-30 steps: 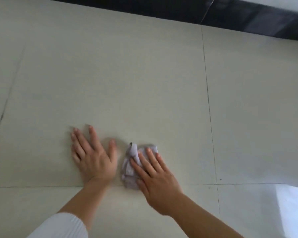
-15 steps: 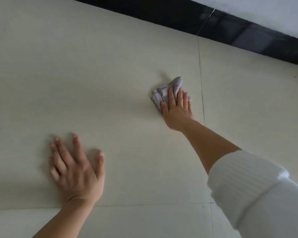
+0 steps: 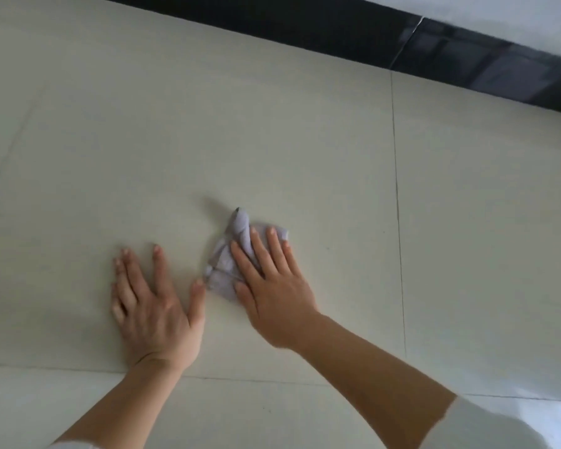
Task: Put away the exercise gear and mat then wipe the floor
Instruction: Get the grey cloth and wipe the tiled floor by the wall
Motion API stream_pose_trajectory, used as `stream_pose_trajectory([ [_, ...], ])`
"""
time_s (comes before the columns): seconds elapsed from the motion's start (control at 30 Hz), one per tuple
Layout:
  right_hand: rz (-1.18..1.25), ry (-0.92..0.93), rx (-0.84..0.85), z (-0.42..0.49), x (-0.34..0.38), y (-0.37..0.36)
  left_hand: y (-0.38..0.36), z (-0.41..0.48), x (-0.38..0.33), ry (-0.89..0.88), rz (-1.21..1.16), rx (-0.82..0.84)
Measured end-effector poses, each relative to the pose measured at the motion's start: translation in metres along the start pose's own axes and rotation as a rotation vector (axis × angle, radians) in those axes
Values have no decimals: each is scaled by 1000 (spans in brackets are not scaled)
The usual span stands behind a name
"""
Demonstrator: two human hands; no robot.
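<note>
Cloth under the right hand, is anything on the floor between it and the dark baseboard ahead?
Nothing visible: bare tile runs from the cloth, pressed by the right hand, to the dark baseboard. Only the left hand lies flat left of the cloth, thumb nearly touching it, so a leftward sweep would meet it.

Soft even daylight, faint shadow left of the hands (image 3: pixel 214 299), slight motion blur, glare bottom right corner.

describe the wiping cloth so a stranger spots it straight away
On the pale beige tiled floor, below the black skirting strip, two bare hands lie flat. Under the right hand's fingers is the crumpled pale lilac cloth, the only wrinkled thing there; the left hand covers bare tile.
</note>
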State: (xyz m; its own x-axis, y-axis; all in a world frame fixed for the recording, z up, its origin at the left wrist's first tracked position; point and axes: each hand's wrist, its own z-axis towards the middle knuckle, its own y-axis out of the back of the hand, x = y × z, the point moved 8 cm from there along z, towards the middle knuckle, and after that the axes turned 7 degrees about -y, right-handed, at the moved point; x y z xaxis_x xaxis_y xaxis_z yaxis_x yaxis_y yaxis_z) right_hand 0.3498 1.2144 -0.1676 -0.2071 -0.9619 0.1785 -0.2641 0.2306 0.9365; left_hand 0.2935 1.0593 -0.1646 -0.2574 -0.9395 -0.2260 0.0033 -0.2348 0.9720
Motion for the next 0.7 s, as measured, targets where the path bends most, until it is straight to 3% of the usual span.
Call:
stream_pose_trajectory([
  [0.1, -121, 244, 34, -32, -13, -10, 1, 1, 0, 2, -15, -1],
  [0.13, -170, 250, 34, -33, -31, -6, 1, 1, 0, -2, -19, -1],
  [0.2, -187, 28, -9, -23, -87, 9, 1, 1, -1, -16, -16, 0],
  [0.33, -28, -677, -14, -38, -220, 34, 0, 0, 0, -24, -10, 6],
  [0.47, 153, -1025, 45, -41, -252, 37, -2, -1, -1, -25, -7, 15],
  [0.5, 191, -1021, 42, -29, -241, 36, -2, -1, -1, -23, -7, 17],
  [0.57, 204, -845, 17, -1, -196, 34, -2, -1, -3, -21, -5, 22],
  [0.7, 61, -231, -58, 16, -54, 15, 0, -1, -2, -8, 9, 36],
])
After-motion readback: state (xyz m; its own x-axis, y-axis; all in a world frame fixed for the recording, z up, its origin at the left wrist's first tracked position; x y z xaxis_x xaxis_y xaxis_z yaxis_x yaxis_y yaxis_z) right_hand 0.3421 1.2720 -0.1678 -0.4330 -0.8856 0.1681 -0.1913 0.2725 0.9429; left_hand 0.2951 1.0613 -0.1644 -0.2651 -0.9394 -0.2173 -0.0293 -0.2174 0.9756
